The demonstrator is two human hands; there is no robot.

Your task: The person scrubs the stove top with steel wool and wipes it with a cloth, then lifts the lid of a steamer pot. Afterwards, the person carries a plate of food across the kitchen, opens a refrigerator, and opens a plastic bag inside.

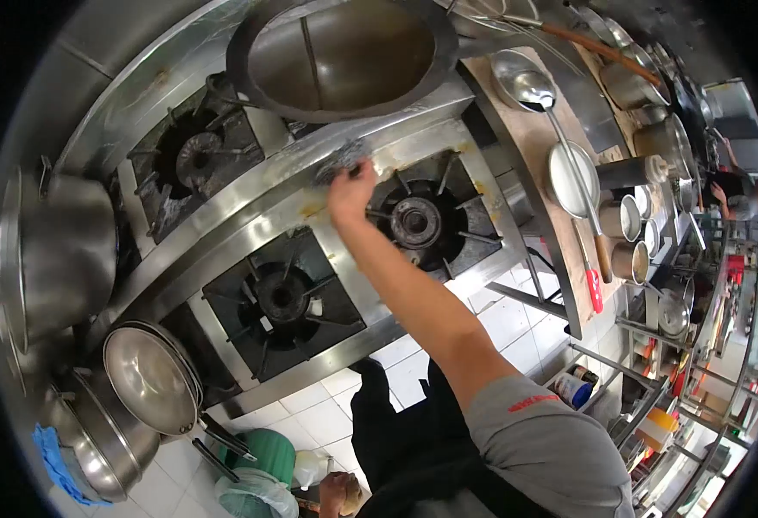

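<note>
My right arm stretches out over the stove. My right hand (351, 188) is closed on a blurred grey steel wool scourer (343, 161), pressed to the metal ledge (297, 177) between the back and front burners. Just right of that hand is the front right burner (415, 223); the front left burner (282, 293) lies nearer my body. At the bottom edge, my left hand (334, 492) is low by my legs, its fingers curled round a brownish thing that I cannot make out.
A large wok (340, 56) sits on the back burner. Stacked frying pans (153, 375) and a big pot (68, 250) stand left. Right, a wooden board (526, 155) bears ladles and bowls. A green bin (267, 457) stands on the floor. Another person (733, 194) is far right.
</note>
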